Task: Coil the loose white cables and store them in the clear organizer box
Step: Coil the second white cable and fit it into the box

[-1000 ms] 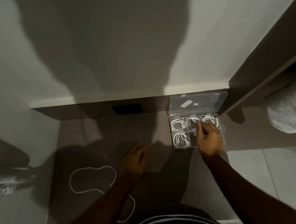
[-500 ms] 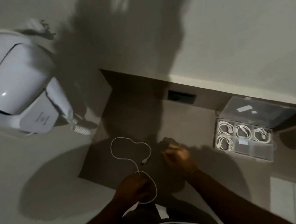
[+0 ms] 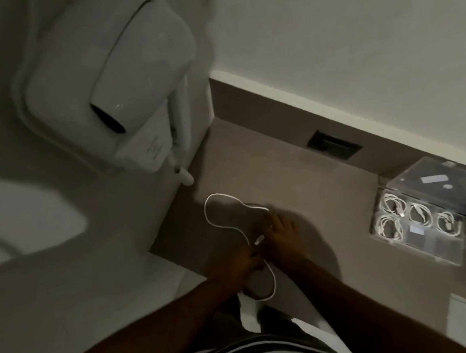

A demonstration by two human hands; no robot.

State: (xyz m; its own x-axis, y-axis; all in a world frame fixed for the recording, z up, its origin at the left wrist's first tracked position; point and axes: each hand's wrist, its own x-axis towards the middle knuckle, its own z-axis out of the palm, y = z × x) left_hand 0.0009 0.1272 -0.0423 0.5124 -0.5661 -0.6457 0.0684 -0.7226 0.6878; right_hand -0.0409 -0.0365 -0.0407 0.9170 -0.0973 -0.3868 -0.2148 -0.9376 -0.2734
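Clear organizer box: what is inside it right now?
The clear organizer box, lid open, holds four coiled white cables in separate compartments. One compartment holds a pale label or card; the front ones look empty, though glare and dim light blur their contents.

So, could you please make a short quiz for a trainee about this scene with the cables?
1. True or false: the lid of the clear organizer box is open.
2. How many compartments already hold a coiled cable?
3. The loose white cable lies: A) inside the box, B) on the brown counter, C) on the wall-mounted hair dryer.

Key: 1 true; 2 four; 3 B, with the left hand and right hand on it.
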